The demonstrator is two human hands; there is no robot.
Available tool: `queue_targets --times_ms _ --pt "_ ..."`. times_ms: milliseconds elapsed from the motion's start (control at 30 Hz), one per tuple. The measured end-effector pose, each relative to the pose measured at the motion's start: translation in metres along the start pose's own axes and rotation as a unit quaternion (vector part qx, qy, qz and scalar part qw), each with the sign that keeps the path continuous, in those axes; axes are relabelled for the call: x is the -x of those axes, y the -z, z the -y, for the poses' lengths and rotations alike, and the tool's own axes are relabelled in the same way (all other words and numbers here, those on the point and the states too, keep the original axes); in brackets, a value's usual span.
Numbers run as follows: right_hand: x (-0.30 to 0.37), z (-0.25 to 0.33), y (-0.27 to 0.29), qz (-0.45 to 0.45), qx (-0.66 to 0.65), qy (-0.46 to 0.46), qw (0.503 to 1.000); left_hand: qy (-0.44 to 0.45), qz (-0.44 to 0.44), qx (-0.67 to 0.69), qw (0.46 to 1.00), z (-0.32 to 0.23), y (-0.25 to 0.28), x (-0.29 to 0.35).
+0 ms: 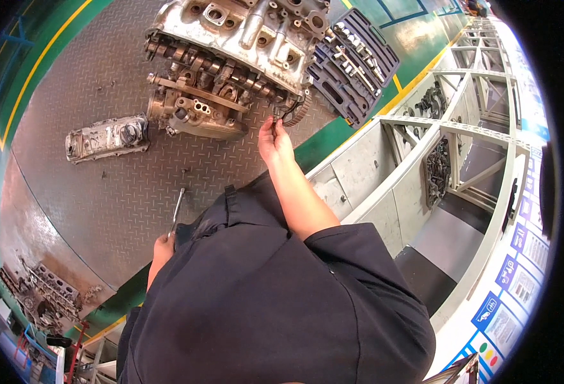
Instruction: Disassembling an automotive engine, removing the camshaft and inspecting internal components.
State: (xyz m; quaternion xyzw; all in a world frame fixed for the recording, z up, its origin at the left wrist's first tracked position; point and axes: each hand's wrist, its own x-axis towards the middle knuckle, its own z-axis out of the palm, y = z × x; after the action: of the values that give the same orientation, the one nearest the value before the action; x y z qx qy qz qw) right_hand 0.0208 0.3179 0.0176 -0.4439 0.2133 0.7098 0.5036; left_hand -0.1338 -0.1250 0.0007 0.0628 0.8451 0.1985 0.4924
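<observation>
My right hand (pixel 275 142) reaches up to the engine (pixel 231 64), fingertips pinched together at its lower right corner. A small dark part shows at the fingertips, too small to name. Just beside them sits a toothed wheel (pixel 300 112). Low on the left, my left hand (pixel 163 246) is closed around one end of a long silvery wrench (pixel 177 210), whose other end points away over the metal surface. My clothing partly covers that hand. A camshaft (pixel 211 67) with lobes lies exposed along the engine's near side.
An open dark socket case (pixel 353 67) lies right of the engine. To the left rests a dirty metal cover (pixel 107 137). More engine parts (pixel 45 291) lie at the lower left. A pale metal frame rack (pixel 416 160) runs along the right, holding dark parts.
</observation>
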Motion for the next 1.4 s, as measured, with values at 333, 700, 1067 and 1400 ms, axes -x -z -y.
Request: queue_targets --times_ms 333,700,1067,1400 --pt "0.001 -0.006 0.016 0.059 0.079 -0.079 0.992 0.022 -0.021 -0.044 0.999 0.01 -0.002 0.003" --pt "0.184 0.057 -0.06 0.37 0.209 -0.294 0.857 0.108 -0.026 -0.029 0.993 -0.047 -0.013 0.032" --pt "0.148 0.158 -0.13 0.405 0.186 -0.355 0.822 0.071 -0.098 -0.061 0.991 -0.059 -0.085 0.053" --pt "0.066 0.275 -0.196 0.435 0.17 -0.358 0.809 0.114 0.002 0.107 0.988 -0.112 -0.17 0.077"
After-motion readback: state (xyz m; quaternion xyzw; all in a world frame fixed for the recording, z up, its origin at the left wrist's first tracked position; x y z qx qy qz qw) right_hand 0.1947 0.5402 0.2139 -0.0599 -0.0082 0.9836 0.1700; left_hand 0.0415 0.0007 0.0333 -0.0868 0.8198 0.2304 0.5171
